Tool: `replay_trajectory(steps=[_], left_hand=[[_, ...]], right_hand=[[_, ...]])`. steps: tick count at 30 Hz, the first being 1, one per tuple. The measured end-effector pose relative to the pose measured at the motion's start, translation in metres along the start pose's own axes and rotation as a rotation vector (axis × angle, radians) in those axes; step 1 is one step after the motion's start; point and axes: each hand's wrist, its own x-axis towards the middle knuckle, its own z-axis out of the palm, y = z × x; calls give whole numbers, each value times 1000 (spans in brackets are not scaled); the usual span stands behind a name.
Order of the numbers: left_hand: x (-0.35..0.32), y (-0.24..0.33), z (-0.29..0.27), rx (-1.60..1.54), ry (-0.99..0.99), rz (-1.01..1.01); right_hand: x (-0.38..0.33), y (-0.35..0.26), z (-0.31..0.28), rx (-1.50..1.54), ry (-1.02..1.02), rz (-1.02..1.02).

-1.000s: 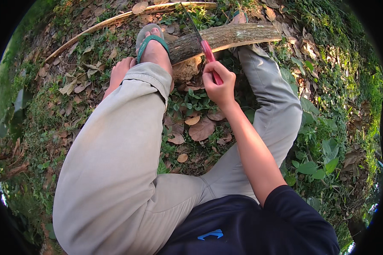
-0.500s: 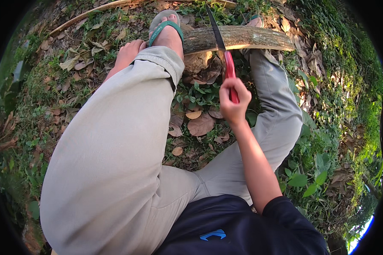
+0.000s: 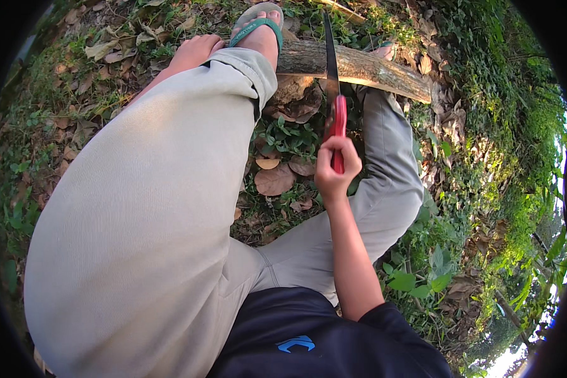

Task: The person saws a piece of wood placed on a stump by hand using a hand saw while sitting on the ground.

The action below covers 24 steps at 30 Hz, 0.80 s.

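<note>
A hand saw with a red handle (image 3: 340,116) and a dark, narrow blade lies across a bark-covered log (image 3: 378,67). My right hand (image 3: 337,165) is closed around the rear of that handle, on the near side of the log. The blade crosses the wood and points away from me. My left hand (image 3: 195,52) is low beside my left foot, its fingers bent; what they grip is hidden by the foot and trouser leg. The foot, in a green-strapped sandal (image 3: 260,24), presses at the log's left end.
Under the log, a brown stump-like piece of wood (image 3: 291,91) is partly visible. My bent legs frame the work on both sides. Dry leaves (image 3: 274,180) and low green plants (image 3: 416,280) cover the ground. A pale stick (image 3: 343,9) lies beyond the log.
The saw and my right hand have come back toward me, so the handle sits farther from the log. The whole view has shifted and turned slightly. My left hand stays beside the foot.
</note>
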Motion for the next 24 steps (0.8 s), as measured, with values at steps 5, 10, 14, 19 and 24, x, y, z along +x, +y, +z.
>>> replay_trajectory(steps=[5, 10, 14, 19, 24], left_hand=[[5, 19, -1, 41, 52, 156], [9, 10, 4, 67, 24, 124], [-3, -21, 18, 126, 41, 61], [2, 9, -1, 28, 115, 149], [12, 18, 0, 78, 4, 73]], right_hand=[[11, -2, -3, -16, -46, -5], [73, 15, 15, 106, 34, 49], [-5, -17, -13, 8, -62, 59], [36, -14, -10, 19, -42, 9], [86, 26, 8, 235, 24, 213]])
